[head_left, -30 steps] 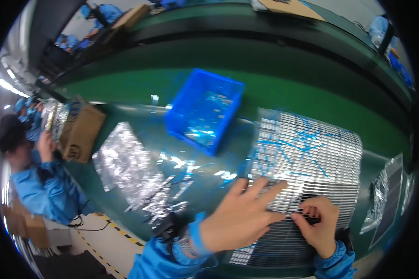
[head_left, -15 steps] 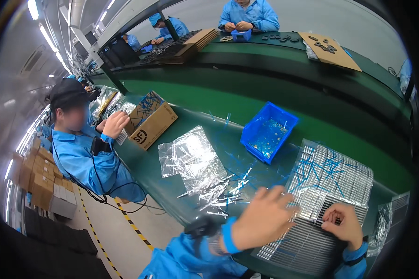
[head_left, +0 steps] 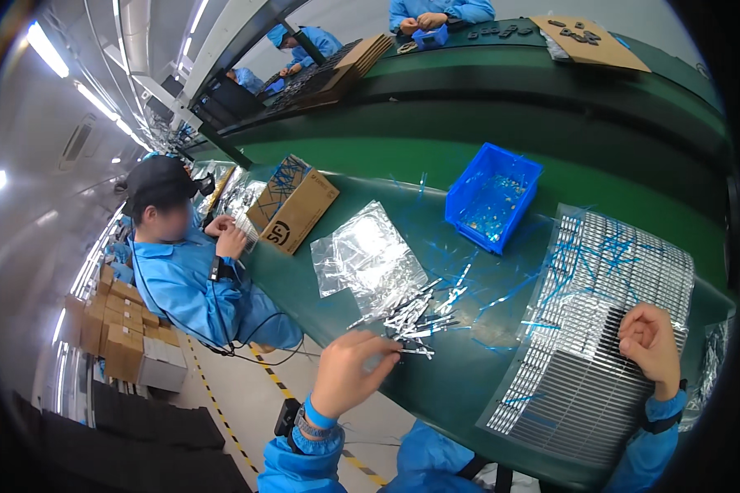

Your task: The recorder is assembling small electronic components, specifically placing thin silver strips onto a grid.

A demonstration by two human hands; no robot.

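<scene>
My left hand (head_left: 355, 371) is at the near edge of a loose pile of thin silver-and-black strips (head_left: 423, 316). Its thumb and forefinger are pinched at the end of one strip (head_left: 418, 352). Over the right part of a sheet of silver strips in rows (head_left: 580, 337) is my right hand (head_left: 651, 343), its fingers curled together beside a dark patch (head_left: 612, 324) in the rows. Whatever those fingertips may hold is hidden. Thin blue slivers (head_left: 612, 246) lie scattered across the sheet's far part.
A blue bin (head_left: 460, 201) with small bits inside stands beyond the sheet. Left of the pile lies a clear plastic bag (head_left: 362, 246). Farther left is a cardboard box (head_left: 311, 209) beside a seated co-worker (head_left: 193, 271). Another workbench (head_left: 501, 78) runs along the back.
My left hand has moved left from the sheet to the strip pile. My right hand stays over the sheet's right part. The whole view has shifted.
</scene>
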